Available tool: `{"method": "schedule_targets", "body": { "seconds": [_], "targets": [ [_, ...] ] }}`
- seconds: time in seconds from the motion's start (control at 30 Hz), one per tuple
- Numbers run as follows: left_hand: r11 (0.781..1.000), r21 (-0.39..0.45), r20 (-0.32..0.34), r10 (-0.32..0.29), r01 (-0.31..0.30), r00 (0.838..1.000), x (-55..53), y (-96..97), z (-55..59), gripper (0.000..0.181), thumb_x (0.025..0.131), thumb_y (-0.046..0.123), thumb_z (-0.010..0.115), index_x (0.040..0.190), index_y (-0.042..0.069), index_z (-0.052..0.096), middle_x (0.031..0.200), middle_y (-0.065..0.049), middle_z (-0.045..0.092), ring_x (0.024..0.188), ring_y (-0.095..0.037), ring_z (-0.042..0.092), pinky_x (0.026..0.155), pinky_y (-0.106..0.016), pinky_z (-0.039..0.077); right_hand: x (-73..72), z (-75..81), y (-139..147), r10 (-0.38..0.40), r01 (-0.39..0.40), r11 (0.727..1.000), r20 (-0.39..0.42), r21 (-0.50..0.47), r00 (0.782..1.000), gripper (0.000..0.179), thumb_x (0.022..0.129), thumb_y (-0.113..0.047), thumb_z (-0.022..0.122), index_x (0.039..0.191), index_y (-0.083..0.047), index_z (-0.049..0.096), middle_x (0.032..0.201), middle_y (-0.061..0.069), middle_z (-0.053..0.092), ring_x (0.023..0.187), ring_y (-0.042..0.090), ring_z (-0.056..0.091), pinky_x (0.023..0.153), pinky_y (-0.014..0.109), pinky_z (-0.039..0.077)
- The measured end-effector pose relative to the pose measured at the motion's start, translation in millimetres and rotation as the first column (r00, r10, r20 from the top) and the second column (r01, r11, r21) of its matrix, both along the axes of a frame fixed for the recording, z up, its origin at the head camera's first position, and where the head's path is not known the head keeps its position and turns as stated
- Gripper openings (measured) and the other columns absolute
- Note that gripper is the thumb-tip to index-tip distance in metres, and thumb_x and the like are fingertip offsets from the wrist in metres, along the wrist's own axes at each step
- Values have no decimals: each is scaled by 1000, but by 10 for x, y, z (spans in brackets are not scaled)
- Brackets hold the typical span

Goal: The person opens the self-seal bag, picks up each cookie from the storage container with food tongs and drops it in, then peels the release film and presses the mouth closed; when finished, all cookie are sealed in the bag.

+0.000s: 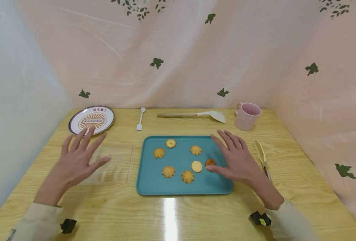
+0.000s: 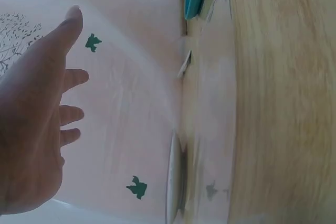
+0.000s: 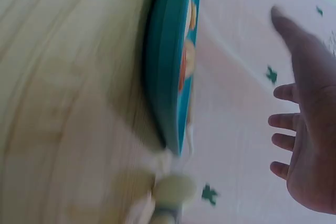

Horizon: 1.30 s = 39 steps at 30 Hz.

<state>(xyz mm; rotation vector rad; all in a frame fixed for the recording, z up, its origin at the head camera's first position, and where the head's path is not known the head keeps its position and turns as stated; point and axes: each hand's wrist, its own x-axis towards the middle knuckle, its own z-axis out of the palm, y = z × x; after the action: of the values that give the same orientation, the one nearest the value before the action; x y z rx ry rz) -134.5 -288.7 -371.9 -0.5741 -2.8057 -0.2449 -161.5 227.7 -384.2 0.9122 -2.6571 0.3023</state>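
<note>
In the head view my left hand (image 1: 77,160) hovers with spread fingers over the table's left side, its fingertips overlapping the near rim of a white plate (image 1: 105,117) with a sunburst print. It holds nothing. My right hand (image 1: 238,160) is also spread and bare, above the right part of a teal tray (image 1: 146,184). Several cookies lie on that tray: flower-shaped ones (image 1: 168,171), a smooth round one (image 1: 197,166) and a browner one (image 1: 210,163) partly behind the right thumb. The right wrist view shows the hand (image 3: 310,114) raised apart from the tray (image 3: 163,66).
Behind the tray lie a small white spatula-ended spoon (image 1: 141,118) and a wooden-handled turner (image 1: 181,115). A pink mug (image 1: 247,117) stands at the back right. Tongs with yellowish tips (image 1: 260,150) lie right of the tray, partly behind the right hand. Printed curtains enclose the table.
</note>
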Motion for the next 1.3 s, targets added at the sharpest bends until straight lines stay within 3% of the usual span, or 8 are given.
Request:
{"method": "schedule_targets", "body": {
  "seconds": [0.17,0.3,0.43,0.53,0.73,0.97,1.13,1.3],
  "targets": [
    [999,42,28,-23,22,999,-57,35,-94,71,103,53,57,158,11,39,163,-25,28,146,-48,24,113,-70,8,-71,-38,-321,141,-142,990,-38,-19,989,74,100,-58,60,150,-4,49,154,23,44,143,42,37,107,64,35],
    [996,79,96,-35,28,995,-92,58,-168,64,101,47,64,150,8,49,156,-29,37,141,-52,32,108,-72,17,-106,-56,-585,234,-234,972,-59,2,971,62,100,-48,66,142,-3,57,146,22,51,137,40,45,104,62,41],
    [989,145,205,-65,36,977,-127,65,-230,59,100,39,68,147,5,54,152,-31,43,136,-56,39,106,-74,26,-125,-68,-824,286,-285,958,-19,43,958,57,98,-42,71,140,-5,59,145,19,52,135,36,48,104,57,43],
    [978,202,245,-99,49,964,-141,70,-277,55,101,34,69,145,3,57,149,-32,47,133,-57,43,106,-74,32,-131,-87,-980,301,-303,949,26,87,953,54,101,-43,68,141,-8,59,147,16,52,135,34,48,105,54,44],
    [967,245,239,-126,65,963,-145,103,-320,48,101,27,71,140,1,61,143,-31,53,130,-55,48,105,-70,38,-155,-128,-1246,349,-356,932,103,62,931,48,103,-42,65,140,-10,60,145,13,53,134,32,49,106,53,43],
    [963,257,240,-145,81,960,-188,132,-406,42,100,21,71,135,-3,64,139,-30,58,127,-53,52,105,-68,40,-199,-141,-1546,406,-412,908,83,77,910,47,102,-41,66,139,-12,62,141,9,56,129,27,53,105,47,46],
    [943,314,223,-183,107,957,-218,139,-489,38,100,17,71,132,-2,66,137,-28,60,127,-51,53,105,-67,41,-183,-146,-1775,412,-424,891,103,161,905,50,105,-46,59,143,-13,60,144,7,55,134,26,50,109,45,43],
    [936,318,175,-213,149,961,-254,140,-545,34,98,12,73,129,-2,69,136,-28,61,125,-51,55,103,-66,42,-173,-170,-1975,392,-417,868,144,269,908,54,109,-50,48,151,-16,54,152,4,51,141,22,45,114,42,37]
  ]
}}
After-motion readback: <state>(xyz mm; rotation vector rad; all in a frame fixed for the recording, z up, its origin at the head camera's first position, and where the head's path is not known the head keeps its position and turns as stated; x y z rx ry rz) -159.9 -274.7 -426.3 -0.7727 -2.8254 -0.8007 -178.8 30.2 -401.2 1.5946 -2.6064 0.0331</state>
